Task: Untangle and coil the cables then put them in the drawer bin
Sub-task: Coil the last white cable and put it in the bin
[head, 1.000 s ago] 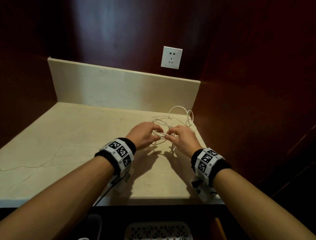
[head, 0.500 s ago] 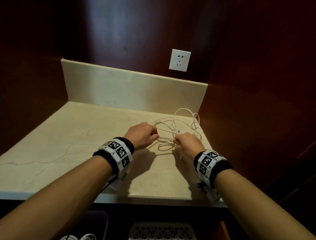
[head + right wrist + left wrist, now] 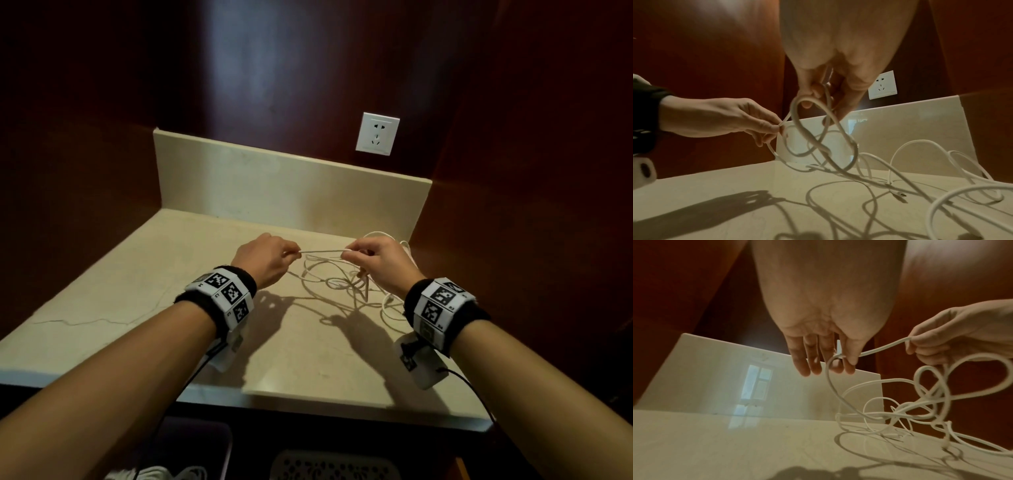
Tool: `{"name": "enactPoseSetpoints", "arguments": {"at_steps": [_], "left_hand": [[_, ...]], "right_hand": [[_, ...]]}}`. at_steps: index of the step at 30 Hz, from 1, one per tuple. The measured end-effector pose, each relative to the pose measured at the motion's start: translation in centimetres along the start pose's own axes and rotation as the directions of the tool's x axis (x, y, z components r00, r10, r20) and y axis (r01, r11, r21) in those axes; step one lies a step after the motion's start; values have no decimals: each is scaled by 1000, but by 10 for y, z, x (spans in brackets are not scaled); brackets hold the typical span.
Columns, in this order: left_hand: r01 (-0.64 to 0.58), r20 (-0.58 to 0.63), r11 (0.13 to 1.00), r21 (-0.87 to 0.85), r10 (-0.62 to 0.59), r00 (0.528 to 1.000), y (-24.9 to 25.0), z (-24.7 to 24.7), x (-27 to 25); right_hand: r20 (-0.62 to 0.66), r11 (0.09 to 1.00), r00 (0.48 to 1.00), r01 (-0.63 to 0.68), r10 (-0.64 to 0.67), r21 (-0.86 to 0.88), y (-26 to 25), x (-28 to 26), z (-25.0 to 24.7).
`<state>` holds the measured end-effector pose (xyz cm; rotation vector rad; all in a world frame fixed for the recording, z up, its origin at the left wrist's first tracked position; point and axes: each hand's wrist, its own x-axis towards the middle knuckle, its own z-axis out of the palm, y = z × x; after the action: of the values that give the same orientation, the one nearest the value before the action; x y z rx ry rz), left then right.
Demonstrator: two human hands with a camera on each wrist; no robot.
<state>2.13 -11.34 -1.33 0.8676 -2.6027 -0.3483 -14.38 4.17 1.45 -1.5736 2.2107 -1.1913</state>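
Observation:
A thin white cable (image 3: pixel 322 253) is stretched between my two hands above the beige stone counter (image 3: pixel 137 291). My left hand (image 3: pixel 265 258) pinches it between thumb and forefinger (image 3: pixel 849 356). My right hand (image 3: pixel 375 257) pinches the other side, with a loop (image 3: pixel 807 123) hanging from its fingers (image 3: pixel 809 97). The rest of the white cable tangle (image 3: pixel 342 284) lies in loose overlapping loops on the counter under and behind my right hand, and a connector end (image 3: pixel 900 194) rests on the surface.
A white wall socket (image 3: pixel 376 133) sits above the stone backsplash (image 3: pixel 274 185). Dark red wood walls close in on the left, back and right. Below the counter's front edge, a dark bin (image 3: pixel 191 452) with coiled white cable and a white perforated bin (image 3: pixel 332 466) show.
Both hands have lifted off the counter and drawn apart, pulling a straight length of cable taut between them. The tangle has loosened and spread out. The camera has tilted.

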Motion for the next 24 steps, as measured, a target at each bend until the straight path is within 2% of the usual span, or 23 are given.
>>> {"name": "enactPoseSetpoints", "arguments": {"at_steps": [3,6,8,10,13,15,20,24], "left_hand": [[24,-14,1000,-18,-24,1000,-8,-8,-1],[32,-12,994,-104,-33,999,-12,-11,-5],[43,-29,983,-179,-48,998,-11,-11,-7],[71,-61,958,-279,-91,994,-11,-13,-9],[81,-33,899,-430,-105,994,-8,-18,-12],[73,-7,900,-429,-84,996,-2,-18,-14],[97,21,971,-217,-95,995,2,-22,-17],[67,97,994,-88,-58,994,5,-21,-18]], "right_hand": [[122,1000,992,3,-4,3,-2,-4,4],[280,963,960,66,11,-263,1,-7,8],[361,880,931,132,47,-457,7,-9,13],[412,803,903,154,122,-576,17,-11,17],[404,713,894,154,194,-684,28,-18,16],[370,656,901,139,227,-742,29,-18,12],[204,566,934,3,293,-824,35,-10,-6],[200,623,927,-45,317,-781,37,-8,-11]]}}
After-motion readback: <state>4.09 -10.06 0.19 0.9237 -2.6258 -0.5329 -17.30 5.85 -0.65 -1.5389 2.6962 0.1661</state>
